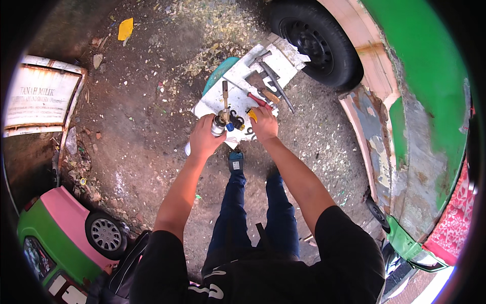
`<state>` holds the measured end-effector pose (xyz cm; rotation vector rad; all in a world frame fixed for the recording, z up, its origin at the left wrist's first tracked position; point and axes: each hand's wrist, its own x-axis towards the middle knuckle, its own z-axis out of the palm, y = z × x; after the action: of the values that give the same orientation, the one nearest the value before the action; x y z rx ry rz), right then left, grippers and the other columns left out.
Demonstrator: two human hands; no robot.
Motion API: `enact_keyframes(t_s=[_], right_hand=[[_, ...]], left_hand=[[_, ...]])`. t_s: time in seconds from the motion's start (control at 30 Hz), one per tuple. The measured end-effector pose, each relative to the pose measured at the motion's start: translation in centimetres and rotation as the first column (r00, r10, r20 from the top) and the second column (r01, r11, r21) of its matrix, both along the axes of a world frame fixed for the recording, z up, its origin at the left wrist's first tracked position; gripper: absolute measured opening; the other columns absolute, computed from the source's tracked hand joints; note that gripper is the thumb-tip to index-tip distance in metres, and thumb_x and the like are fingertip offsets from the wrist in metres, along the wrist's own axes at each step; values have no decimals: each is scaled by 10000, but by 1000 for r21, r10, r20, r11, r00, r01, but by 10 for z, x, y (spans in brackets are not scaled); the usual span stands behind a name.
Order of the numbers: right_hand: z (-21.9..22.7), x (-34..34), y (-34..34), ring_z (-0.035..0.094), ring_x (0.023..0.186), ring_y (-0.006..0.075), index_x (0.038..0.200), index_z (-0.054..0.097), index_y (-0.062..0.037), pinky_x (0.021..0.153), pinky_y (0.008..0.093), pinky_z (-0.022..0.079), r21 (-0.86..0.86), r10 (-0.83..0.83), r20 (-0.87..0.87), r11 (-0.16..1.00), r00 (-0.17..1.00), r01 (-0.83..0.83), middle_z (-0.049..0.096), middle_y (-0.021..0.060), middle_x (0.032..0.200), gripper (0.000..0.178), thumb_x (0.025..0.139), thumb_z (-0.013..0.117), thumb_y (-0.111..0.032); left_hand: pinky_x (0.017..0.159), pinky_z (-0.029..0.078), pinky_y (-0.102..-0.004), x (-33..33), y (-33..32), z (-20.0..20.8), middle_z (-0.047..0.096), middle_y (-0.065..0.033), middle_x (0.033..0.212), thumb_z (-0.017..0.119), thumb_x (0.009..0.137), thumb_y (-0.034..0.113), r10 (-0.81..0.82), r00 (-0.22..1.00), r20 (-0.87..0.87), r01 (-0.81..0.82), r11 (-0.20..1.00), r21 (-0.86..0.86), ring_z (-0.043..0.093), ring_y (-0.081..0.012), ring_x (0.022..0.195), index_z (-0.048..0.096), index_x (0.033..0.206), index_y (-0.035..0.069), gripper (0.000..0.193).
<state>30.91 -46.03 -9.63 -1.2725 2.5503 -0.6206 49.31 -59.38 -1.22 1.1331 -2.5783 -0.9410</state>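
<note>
My left hand is closed round the silver canister of a gas torch. The torch's brass-coloured tube points away from me, and a blue knob shows near its base. My right hand has its fingers closed on a small yellow object, mostly covered by the fingers, so its kind is unclear. Between the hands lie dark curled pieces on a white panel. Just beyond my right hand are a red-handled tool, a wooden-handled scraper and a hammer.
A teal rounded thing shows from under the panel. To the right stands a green and pink vehicle with peeling paint and a black wheel. Another green and pink vehicle is at lower left. A rusty white sign stands left.
</note>
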Motion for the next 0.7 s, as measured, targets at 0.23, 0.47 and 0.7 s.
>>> enact_keyframes(t_s=[0.23, 0.47, 0.7], right_hand=[[81, 10, -1, 661, 718, 218, 1026, 740, -43, 664, 341, 523, -43, -230, 516, 955, 825, 293, 716, 112, 925, 309, 908, 712, -328], [175, 26, 2, 705, 768, 278, 1054, 751, -91, 697, 383, 538, 125, -218, 541, 976, 812, 179, 717, 109, 828, 408, 863, 726, -450], [219, 29, 25, 700, 718, 288, 929, 753, -41, 685, 388, 536, 101, -287, 524, 956, 802, 276, 704, 127, 757, 405, 846, 739, -438]], left_hand=[[915, 526, -452, -10, -3, -2, 602, -134, 1248, 812, 750, 294, -62, 992, 106, 60, 998, 26, 606, -341, 1128, 539, 1296, 47, 658], [901, 523, -460, -29, 16, 36, 603, -157, 1211, 833, 729, 271, -112, 993, 37, 115, 991, -71, 617, -360, 1083, 536, 1281, 41, 668], [920, 503, -471, -34, 37, 99, 596, -133, 1219, 857, 686, 233, -134, 991, -10, 131, 981, -145, 606, -345, 1114, 530, 1273, 67, 693]])
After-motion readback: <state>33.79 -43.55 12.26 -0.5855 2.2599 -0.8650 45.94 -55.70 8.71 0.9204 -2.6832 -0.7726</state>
